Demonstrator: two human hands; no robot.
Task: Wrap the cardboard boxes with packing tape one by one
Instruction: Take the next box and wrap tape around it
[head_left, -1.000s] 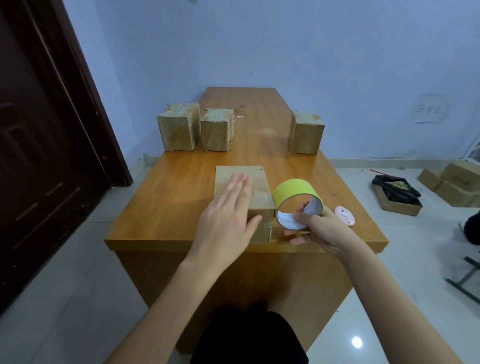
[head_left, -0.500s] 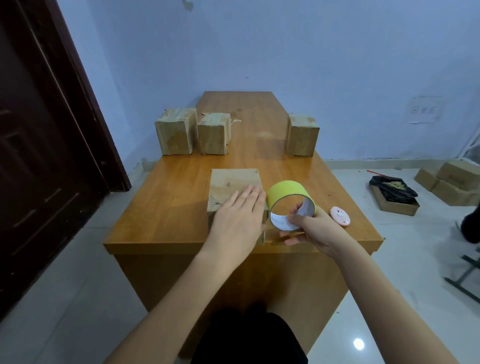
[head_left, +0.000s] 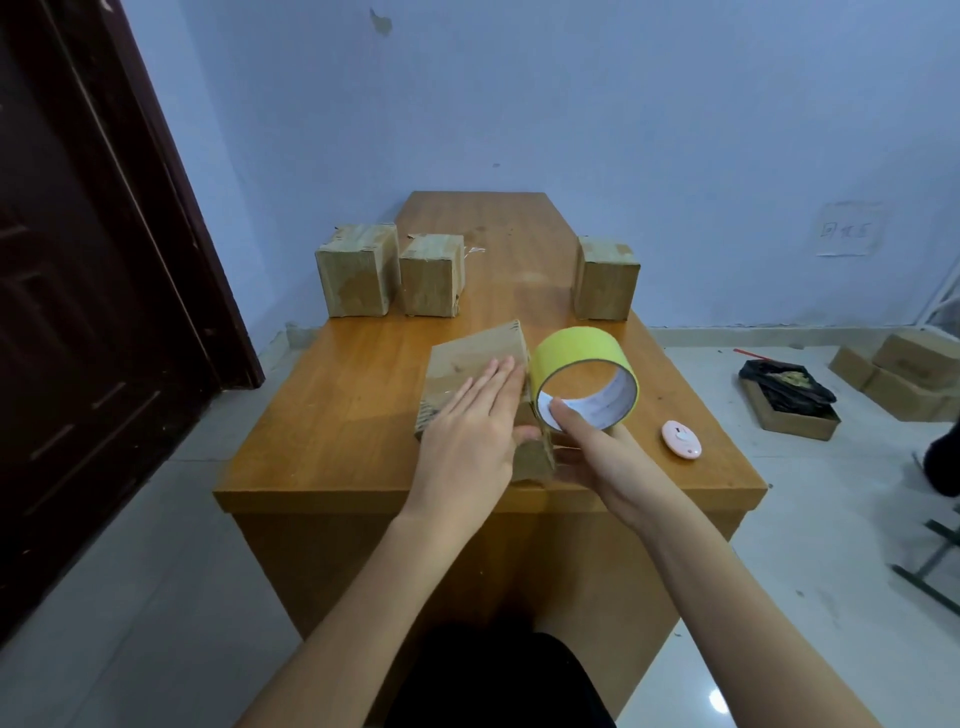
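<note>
A wooden worktop (head_left: 337, 415) stands end-on against a pale blue wall (head_left: 571, 104). A small pink oval object (head_left: 681, 439) lies on it near the edge at 4 o'clock. A dark brown door (head_left: 78, 312) stands at 9 o'clock. On the tiled floor (head_left: 810, 499) at 3 o'clock sits an open tray holding a black bag (head_left: 787, 387). A paper notice (head_left: 848, 229) is stuck on the wall at 2 o'clock.

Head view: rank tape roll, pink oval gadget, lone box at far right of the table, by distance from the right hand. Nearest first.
1. Tape roll: held by the right hand, a finger inside its core.
2. Pink oval gadget: on the table just to the hand's right, apart from it.
3. Lone box: far right of the table, toward the wall.
</note>
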